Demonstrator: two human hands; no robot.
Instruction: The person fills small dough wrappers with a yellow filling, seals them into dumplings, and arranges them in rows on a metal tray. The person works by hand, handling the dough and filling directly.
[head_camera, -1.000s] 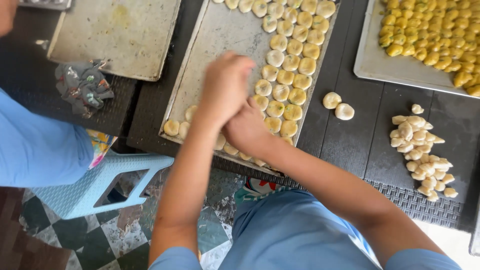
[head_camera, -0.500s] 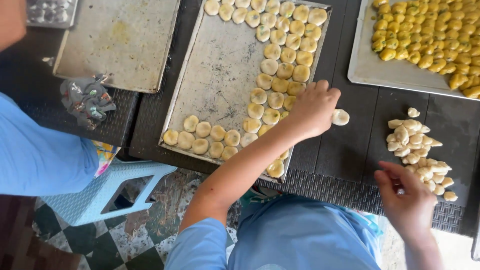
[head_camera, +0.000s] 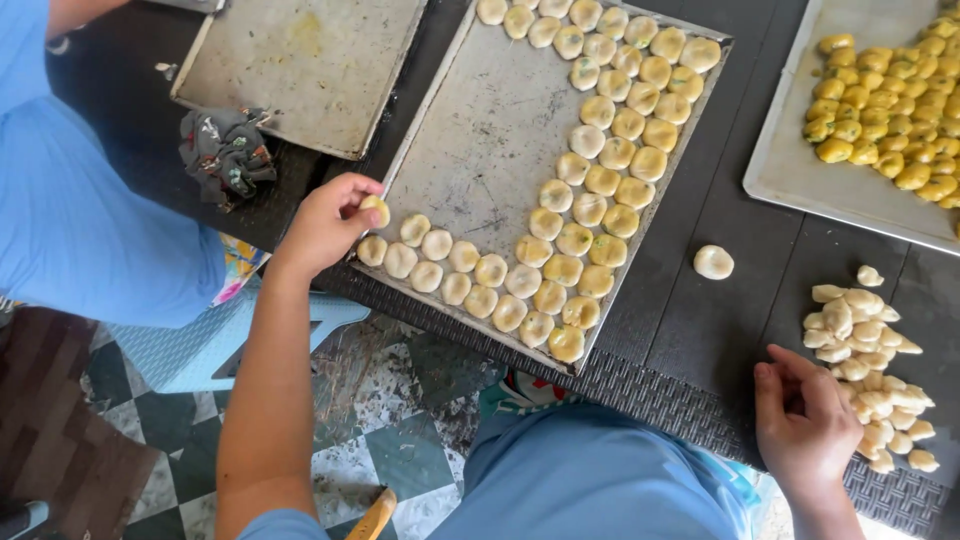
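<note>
My left hand (head_camera: 328, 224) pinches a round pale dough ball (head_camera: 376, 208) at the near left corner of a metal baking tray (head_camera: 478, 150). Several dough balls line the tray's near edge and right side. My right hand (head_camera: 802, 418) rests on the dark table (head_camera: 720, 330) beside a pile of small raw dough pieces (head_camera: 868, 364), its fingers touching the pile's edge. One shaped dough ball (head_camera: 713, 262) lies alone on the table between tray and pile.
An empty metal tray (head_camera: 300, 62) lies at the far left, with a crumpled dark cloth (head_camera: 226, 152) by it. A tray of yellow glazed pieces (head_camera: 880, 110) sits at the far right. Another person in a blue shirt (head_camera: 80, 220) stands at left. A light blue plastic stool (head_camera: 200, 345) stands below.
My left hand took a dough ball from the table's middle and carried it left to the tray's near left corner. My right hand moved to the raw dough pile.
</note>
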